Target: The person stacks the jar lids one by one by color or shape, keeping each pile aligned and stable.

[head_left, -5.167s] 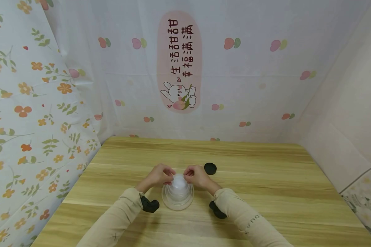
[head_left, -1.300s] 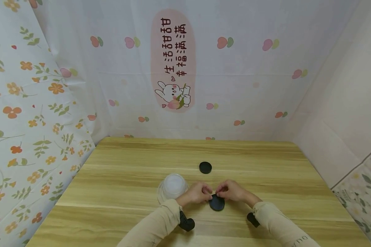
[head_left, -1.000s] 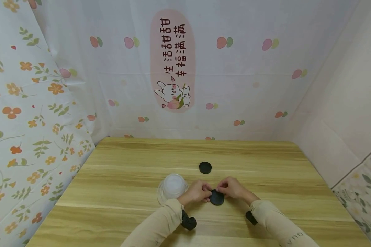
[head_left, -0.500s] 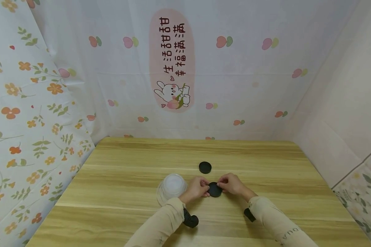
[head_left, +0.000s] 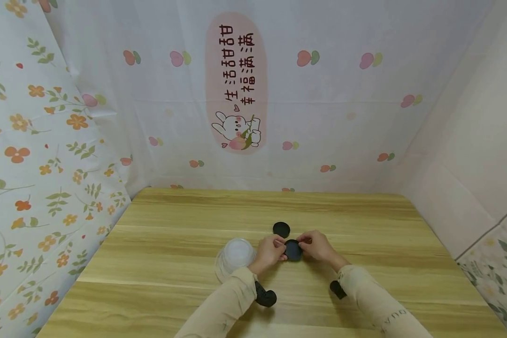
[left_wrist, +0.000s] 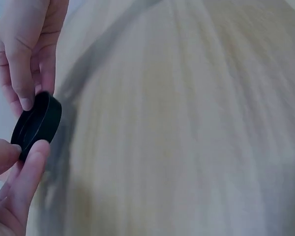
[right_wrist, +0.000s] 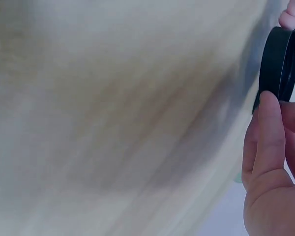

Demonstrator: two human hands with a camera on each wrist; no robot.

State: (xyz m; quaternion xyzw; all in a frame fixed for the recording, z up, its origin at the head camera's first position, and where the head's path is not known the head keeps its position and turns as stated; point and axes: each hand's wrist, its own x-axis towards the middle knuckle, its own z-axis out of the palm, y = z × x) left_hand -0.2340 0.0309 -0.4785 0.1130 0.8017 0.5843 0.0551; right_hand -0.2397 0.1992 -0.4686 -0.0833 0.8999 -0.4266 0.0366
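Observation:
A round, shallow black lid with a raised rim is held between both hands. My left hand pinches its left edge between thumb and fingers, and my right hand pinches the opposite edge. In the left wrist view, the hollow inside of the lid shows. The right wrist view shows the outer rim of the lid with fingers at both ends. Just behind the hands, a second black lid lies on the table.
Left of the hands stands a clear plastic container with a whitish top, partly covered by the left forearm. The wooden table ends at a printed cloth backdrop. Black devices are strapped at both wrists.
Both hands have left the clear container and now hold a black lid. Over the last second they carried that lid away from the body, closer to the second lid.

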